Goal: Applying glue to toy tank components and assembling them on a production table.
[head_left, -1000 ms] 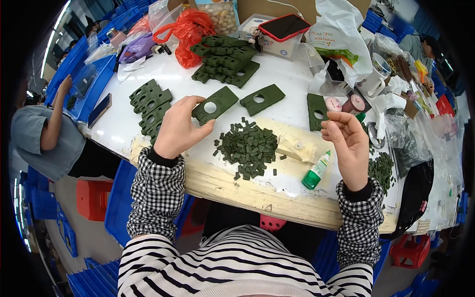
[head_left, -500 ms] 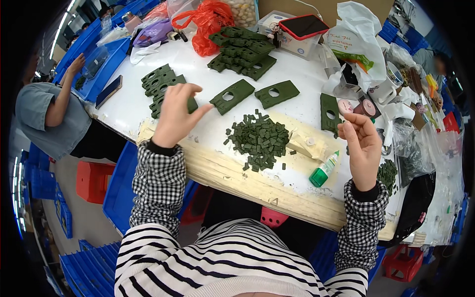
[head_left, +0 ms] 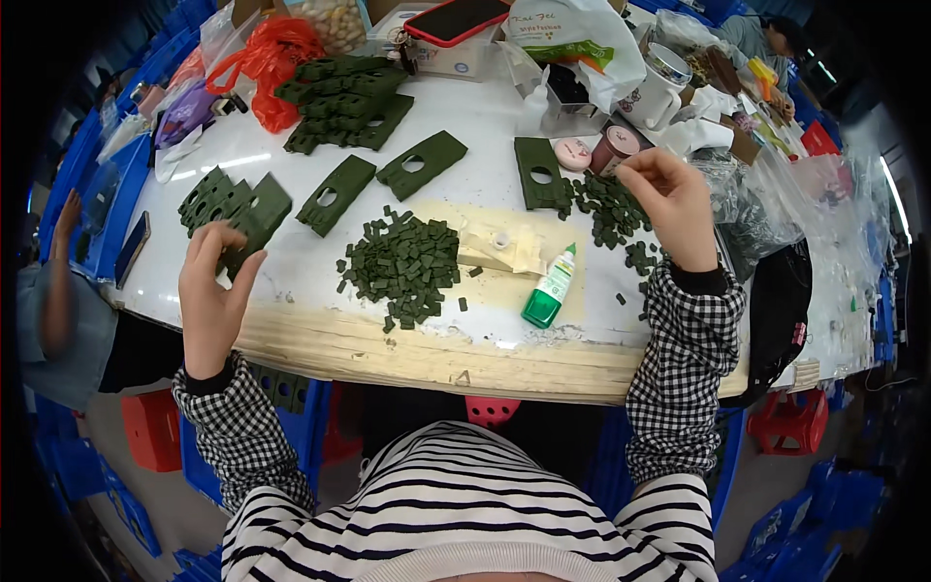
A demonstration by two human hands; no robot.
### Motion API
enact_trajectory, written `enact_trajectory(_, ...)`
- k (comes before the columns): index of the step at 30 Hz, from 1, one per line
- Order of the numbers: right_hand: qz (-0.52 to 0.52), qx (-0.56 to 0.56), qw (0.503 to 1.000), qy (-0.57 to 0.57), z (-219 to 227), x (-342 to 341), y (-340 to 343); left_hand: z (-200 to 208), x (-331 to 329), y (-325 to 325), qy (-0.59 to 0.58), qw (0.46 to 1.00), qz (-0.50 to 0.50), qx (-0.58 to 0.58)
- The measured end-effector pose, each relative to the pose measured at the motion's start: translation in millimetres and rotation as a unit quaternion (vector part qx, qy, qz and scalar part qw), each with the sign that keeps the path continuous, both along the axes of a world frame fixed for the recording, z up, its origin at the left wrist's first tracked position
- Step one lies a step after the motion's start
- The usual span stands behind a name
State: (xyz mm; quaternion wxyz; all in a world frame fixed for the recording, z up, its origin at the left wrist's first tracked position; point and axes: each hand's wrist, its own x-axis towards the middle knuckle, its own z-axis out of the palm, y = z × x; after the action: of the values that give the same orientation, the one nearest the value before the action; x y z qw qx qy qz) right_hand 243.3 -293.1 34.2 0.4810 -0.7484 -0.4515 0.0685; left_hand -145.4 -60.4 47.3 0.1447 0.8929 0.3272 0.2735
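My left hand [head_left: 215, 291] is at the left, its thumb and curled fingers around the near end of a dark green plate [head_left: 270, 209] with a round hole, at the edge of overlapping similar plates [head_left: 208, 197]. My right hand [head_left: 674, 206] is raised above a small heap of green pieces [head_left: 611, 211], thumb and fingertips pinched together; whatever is between them is too small to make out. Between my hands lie a larger heap of small green rectangular pieces [head_left: 405, 264], a cream block [head_left: 497, 244] with a round knob, and a green-and-white squeeze bottle [head_left: 551, 289].
Two holed green plates [head_left: 337, 194] lie behind the large heap, and another plate [head_left: 539, 175] lies right. A plate stack [head_left: 344, 97], red bag [head_left: 267, 68], phone [head_left: 456, 19] and white mug [head_left: 659, 92] fill the back. A person [head_left: 63, 330] works at left.
My view has shifted right. My left hand has lowered to the near end of the plate and its fingers have drawn in. My right hand has moved over the small heap, fingertips pinched.
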Motion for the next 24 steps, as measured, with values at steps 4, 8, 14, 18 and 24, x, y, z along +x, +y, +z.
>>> enact_trajectory(4, 0.006, -0.130, 0.987, -0.096, -24.8, -1.2, 8.0, 27.7, 68.4, -24.5, -0.097, 0.987, -0.129, 0.013)
enact_trajectory(8, -0.005, -0.177, 0.976, -0.127, -34.9, -3.1, 15.5, 39.2, 126.9, -25.6, -0.123, 0.955, -0.257, 0.077)
enact_trajectory(14, 0.001, -0.200, 0.974, -0.103, -35.9, -0.4, 17.0, 3.3, 162.1, -28.7, -0.159, 0.936, -0.315, 0.003)
enact_trajectory(18, -0.003, -0.151, 0.983, -0.101, -30.2, -2.7, 12.9, -11.5, 161.4, -23.6, -0.149, 0.939, -0.308, -0.024)
enact_trajectory(24, -0.014, -0.118, 0.991, -0.056, -21.7, -7.6, 15.1, -15.3, 164.4, -24.1, -0.170, 0.938, -0.302, 0.002)
